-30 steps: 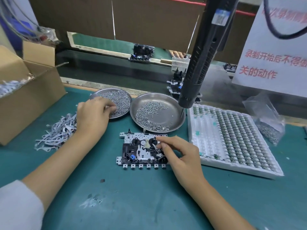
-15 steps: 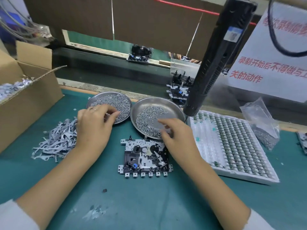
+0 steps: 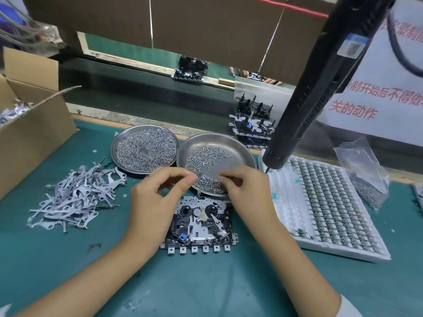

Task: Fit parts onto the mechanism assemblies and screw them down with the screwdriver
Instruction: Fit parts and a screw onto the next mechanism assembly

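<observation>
Item: screws (image 3: 206, 161), tiny, light, slippery (we'd pinch by the shank), above the mechanism assembly (image 3: 201, 225); left hand (image 3: 155, 202) pinching something unseen, right hand (image 3: 247, 191) fingertips curled into them, grip unclear.

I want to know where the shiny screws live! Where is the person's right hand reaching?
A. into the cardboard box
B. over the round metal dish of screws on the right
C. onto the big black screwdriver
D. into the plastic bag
B: the right hand has its fingertips over the near edge of the right metal dish, among the screws.
</observation>
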Action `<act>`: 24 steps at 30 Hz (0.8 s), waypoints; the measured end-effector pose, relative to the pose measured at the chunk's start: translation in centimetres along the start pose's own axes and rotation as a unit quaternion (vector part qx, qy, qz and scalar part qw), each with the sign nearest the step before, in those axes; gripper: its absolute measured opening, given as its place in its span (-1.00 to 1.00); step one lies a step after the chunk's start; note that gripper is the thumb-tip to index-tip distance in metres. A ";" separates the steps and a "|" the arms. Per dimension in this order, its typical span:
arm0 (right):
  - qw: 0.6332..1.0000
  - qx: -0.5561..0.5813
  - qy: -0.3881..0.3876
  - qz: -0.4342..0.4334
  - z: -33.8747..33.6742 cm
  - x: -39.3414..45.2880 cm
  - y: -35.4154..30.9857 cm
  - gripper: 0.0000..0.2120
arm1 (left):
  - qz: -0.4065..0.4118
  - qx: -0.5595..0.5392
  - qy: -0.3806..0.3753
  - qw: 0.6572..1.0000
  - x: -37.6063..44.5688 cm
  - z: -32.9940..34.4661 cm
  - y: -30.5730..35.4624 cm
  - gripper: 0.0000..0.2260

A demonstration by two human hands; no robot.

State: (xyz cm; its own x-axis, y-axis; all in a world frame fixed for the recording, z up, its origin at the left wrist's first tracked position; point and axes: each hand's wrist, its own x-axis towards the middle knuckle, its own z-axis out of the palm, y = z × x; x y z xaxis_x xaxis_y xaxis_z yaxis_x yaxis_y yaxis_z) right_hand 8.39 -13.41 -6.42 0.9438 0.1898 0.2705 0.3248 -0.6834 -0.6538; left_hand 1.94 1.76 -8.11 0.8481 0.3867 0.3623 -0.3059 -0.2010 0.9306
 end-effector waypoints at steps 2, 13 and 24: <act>0.987 0.152 0.013 0.047 -0.5 -1.2 -0.3 -0.89 | 0.000 -0.029 0.001 1.000 -0.2 0.2 0.0 -0.90; 0.782 0.578 -0.125 0.198 -1.2 -4.0 -2.1 -0.85 | 0.023 -0.087 -0.010 0.996 -1.5 1.3 0.7 -0.79; 0.755 0.561 -0.242 0.236 -2.2 -3.4 -1.0 -0.94 | 0.043 -0.103 -0.047 0.993 -1.7 1.1 1.1 -0.80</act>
State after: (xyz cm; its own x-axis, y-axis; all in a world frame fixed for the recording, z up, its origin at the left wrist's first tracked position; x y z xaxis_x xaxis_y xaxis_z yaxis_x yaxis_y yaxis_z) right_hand 4.69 -14.95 -5.11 0.7942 0.5324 -0.2930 -0.4647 0.2213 -0.8574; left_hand 0.62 -0.07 -7.76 0.8486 0.2894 0.4428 -0.4521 -0.0377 0.8912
